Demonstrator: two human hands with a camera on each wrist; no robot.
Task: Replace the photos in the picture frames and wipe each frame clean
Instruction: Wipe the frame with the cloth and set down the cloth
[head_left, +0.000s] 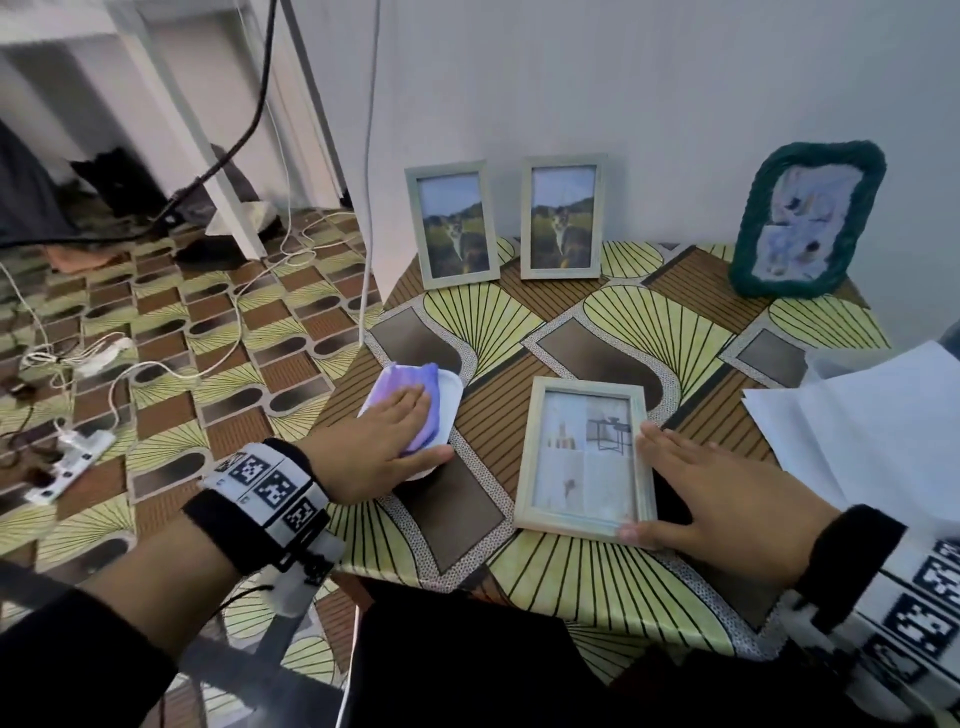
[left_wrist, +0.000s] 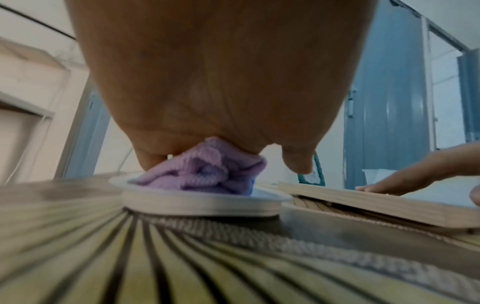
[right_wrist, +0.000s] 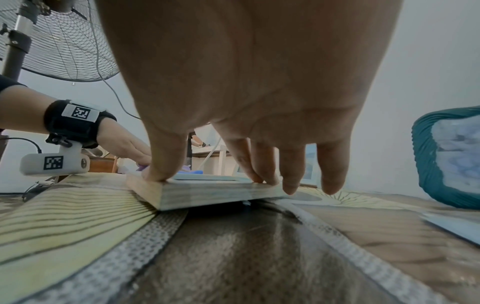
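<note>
A pale wooden picture frame lies face up on the patterned table, holding a light interior photo. My right hand rests on its right edge with straight fingers, thumb on the near corner. To the left, a purple cloth sits bunched in a shallow white dish. My left hand lies flat on the cloth, thumb stretched along the dish's near rim. The flat frame shows at the right of the left wrist view.
Two pale frames with matching cat photos lean on the back wall. A green knitted frame stands at back right. White sheets overhang the table's right side. Cables and a power strip lie on the floor to the left.
</note>
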